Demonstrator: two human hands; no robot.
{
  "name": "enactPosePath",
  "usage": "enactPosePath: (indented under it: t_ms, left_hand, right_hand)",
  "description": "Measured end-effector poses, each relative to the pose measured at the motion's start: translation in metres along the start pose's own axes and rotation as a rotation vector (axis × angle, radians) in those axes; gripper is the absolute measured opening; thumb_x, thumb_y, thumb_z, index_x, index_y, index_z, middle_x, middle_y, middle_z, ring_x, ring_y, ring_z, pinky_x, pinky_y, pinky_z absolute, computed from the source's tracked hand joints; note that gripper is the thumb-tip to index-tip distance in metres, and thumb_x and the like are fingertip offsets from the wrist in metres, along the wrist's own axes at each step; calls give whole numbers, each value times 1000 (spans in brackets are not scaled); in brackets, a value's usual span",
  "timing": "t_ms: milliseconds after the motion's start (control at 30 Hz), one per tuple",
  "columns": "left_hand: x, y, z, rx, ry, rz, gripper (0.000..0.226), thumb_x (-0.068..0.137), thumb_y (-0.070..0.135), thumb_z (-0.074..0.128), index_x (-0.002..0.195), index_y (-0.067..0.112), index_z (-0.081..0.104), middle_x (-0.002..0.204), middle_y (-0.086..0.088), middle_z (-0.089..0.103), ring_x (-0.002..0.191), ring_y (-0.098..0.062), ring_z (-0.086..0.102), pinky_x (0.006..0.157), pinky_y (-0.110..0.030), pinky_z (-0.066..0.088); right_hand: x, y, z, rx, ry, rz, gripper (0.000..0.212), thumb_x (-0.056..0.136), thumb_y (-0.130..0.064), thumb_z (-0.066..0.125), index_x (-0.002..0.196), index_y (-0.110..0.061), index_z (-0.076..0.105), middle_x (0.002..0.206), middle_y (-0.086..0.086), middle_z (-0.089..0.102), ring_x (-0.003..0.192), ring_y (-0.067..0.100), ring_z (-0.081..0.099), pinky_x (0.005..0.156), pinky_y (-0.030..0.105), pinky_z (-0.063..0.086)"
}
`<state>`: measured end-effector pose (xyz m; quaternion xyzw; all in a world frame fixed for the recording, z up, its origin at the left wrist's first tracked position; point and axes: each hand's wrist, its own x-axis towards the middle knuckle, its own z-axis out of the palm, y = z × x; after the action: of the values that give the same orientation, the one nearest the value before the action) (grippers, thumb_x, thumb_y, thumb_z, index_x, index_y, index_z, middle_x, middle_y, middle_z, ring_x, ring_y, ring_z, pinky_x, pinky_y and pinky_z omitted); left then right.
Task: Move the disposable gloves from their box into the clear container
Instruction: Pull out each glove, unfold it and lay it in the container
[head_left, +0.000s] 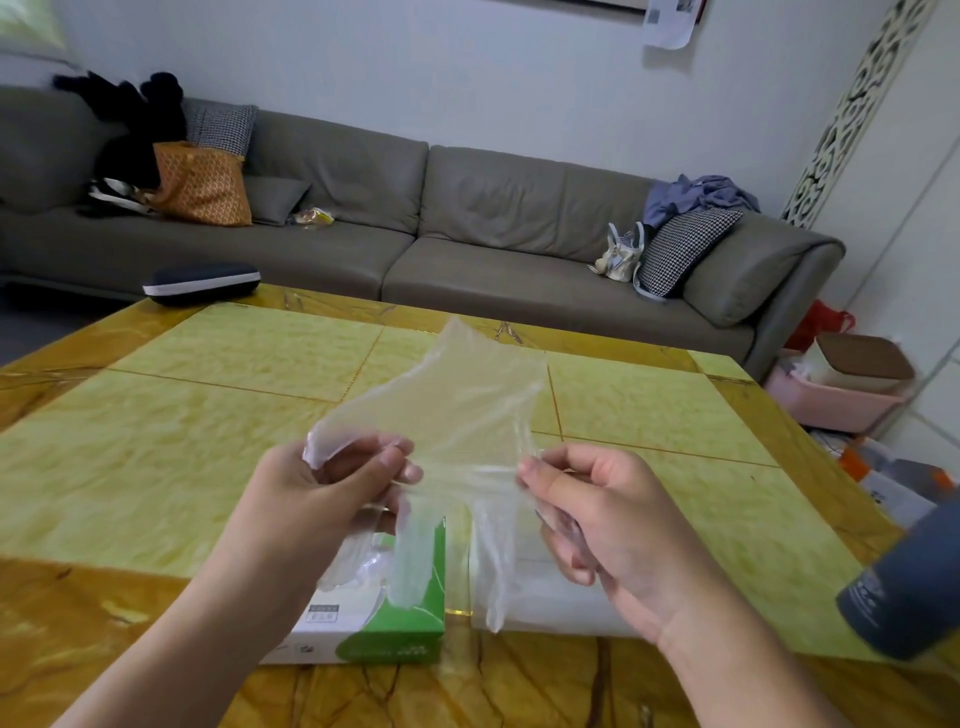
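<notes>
Both forearms enter from the near edge. Left hand: fingers curled, pinching one side of a clear disposable glove. Right hand: likewise pinching the opposite side. Glove: stretched flat between the hands above the table, cuff pointing away, its fingers hanging down. Green-and-white glove box: directly beneath, left of centre, more gloves bunched at its opening. Clear container: just beside the box on the right, partly hidden behind the right hand. Dark bottle: at the right edge. Risk: thin film may cling to skin or tear under the stretch; dangling fingers may catch the box opening and drag out further gloves.
</notes>
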<state>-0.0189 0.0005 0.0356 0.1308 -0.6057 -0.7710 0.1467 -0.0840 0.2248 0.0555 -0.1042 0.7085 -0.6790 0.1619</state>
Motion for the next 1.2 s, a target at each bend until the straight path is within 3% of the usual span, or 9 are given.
enactPosePath:
  t_ms: [100,233,467,567,733,900,1000,1067,1200]
  left_hand:
    - [1,-2,2,-19,-43,-22,10,90,9,72,95,4,80,93,-23,76,61,-23,64,56,-26,59]
    - [1,-2,4,-39,-9,21,11,88,11,72,93,5,80,92,-22,75,63,-23,66,60,-29,61]
    - [-1,3,0,-40,-181,-124,40,84,27,72,114,1,71,105,-22,76,86,-36,74,77,-45,59]
    - [-1,1,4,-40,-81,-52,30,84,17,73,107,-1,75,96,-25,76,70,-29,73,61,-33,61]
    - [4,2,-4,-58,27,26,17,89,8,70,102,1,78,92,-25,76,64,-24,71,59,-28,61]
    - [-6,11,0,-9,-90,21,14,89,6,69,97,4,81,90,-26,75,59,-25,67,57,-28,60]
    - [-14,14,4,65,-292,-27,15,89,7,69,99,7,81,91,-27,74,59,-26,65,57,-29,58]
    - [-18,16,8,182,-458,-71,14,90,7,70,99,7,80,91,-25,75,60,-26,66,58,-29,57]
    - [-17,16,10,418,-656,-168,11,90,8,73,98,9,79,91,-20,78,58,-22,66,56,-29,56]
  right_hand:
    - [-1,0,7,-21,-87,20,47,88,-32,82,103,10,68,77,15,64,62,25,61,51,34,48]
    - [-4,3,15,-3,-107,-21,15,92,-6,78,101,5,72,91,23,75,80,31,73,78,41,62]
    - [-5,5,19,-52,-49,-64,5,94,-4,74,90,-8,74,72,20,69,54,28,60,52,36,51]
    - [-7,4,20,-107,-154,-59,13,90,-3,79,102,-7,75,80,15,72,66,26,65,65,37,58]
    - [-12,-6,3,-227,-450,115,29,89,9,74,114,-2,67,93,15,73,73,24,64,55,27,51]
    - [-6,-20,-23,-142,-299,56,46,84,-27,82,125,-10,69,115,18,72,87,27,67,63,34,53]
    - [0,-17,-22,-103,-37,-27,73,67,-60,87,128,-24,69,126,0,72,111,16,71,101,42,54]
    - [0,-17,-16,-87,-67,20,82,65,-67,88,133,-28,65,129,-5,72,116,12,70,110,43,48]
    - [-3,-20,-15,-46,-161,99,40,85,-20,83,111,7,71,84,15,73,65,23,67,56,31,54]
